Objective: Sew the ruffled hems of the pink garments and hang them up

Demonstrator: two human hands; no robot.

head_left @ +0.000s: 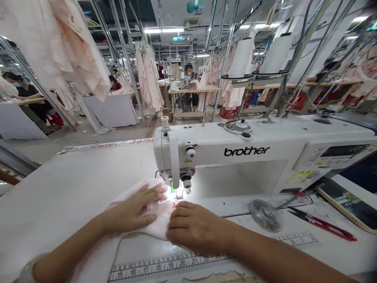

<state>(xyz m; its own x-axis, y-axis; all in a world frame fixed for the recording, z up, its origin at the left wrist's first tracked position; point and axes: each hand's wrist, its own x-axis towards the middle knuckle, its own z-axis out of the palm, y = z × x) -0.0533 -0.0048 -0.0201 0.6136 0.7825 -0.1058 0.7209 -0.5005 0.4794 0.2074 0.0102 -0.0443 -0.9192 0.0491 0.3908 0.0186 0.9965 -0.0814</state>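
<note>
A small piece of pale pink fabric (160,212) lies on the white table under the needle of a white Brother sewing machine (253,157). My left hand (132,210) lies flat on the fabric with fingers stretched toward the presser foot (179,192). My right hand (194,226) rests on the fabric's near right edge, its fingers curled and pressed down just in front of the needle. The machine's lamp lights the cloth between the two hands.
Red thread snips (324,226) and a clear bobbin disc (265,214) lie right of the machine, a phone (347,206) beyond them. A printed ruler (165,265) runs along the table's near edge. Pink garments (67,43) hang overhead; other workers sit at far tables.
</note>
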